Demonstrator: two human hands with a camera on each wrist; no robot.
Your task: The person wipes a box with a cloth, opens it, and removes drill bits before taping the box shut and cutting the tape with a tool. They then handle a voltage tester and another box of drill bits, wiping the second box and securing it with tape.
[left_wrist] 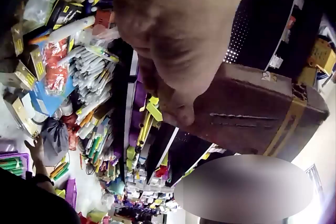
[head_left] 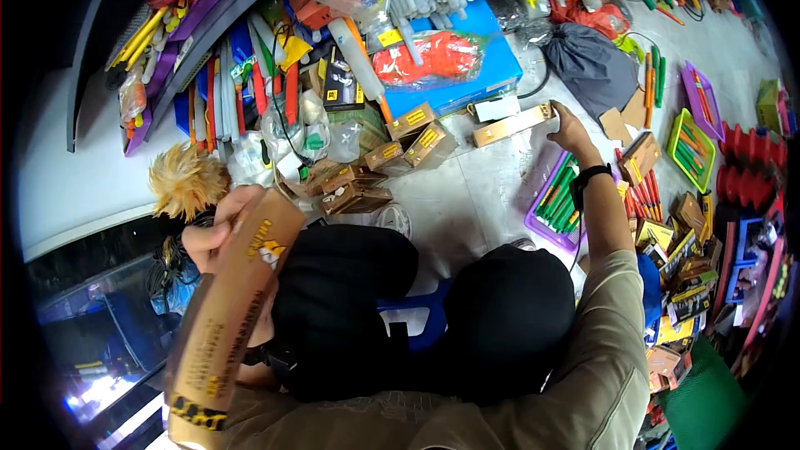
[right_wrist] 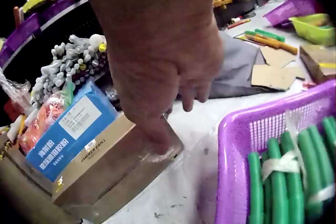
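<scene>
My left hand grips a long brown cardboard box with black print and a yellow-black band, tilted close to the camera. In the left wrist view that box extends from under the hand, its band near the far end. My right hand is at the right end of another long cardboard box on the floor. The right wrist view shows this box printed "HAMMER DRILL"; one straight digit rests on its end while other fingers hang loosely beside it.
Several smaller cardboard boxes stand left of the floor box. Behind lie a blue carton and a dark grey bag. A purple basket of green sticks sits near the right forearm. Packed shelves and bundled goods crowd the left and back.
</scene>
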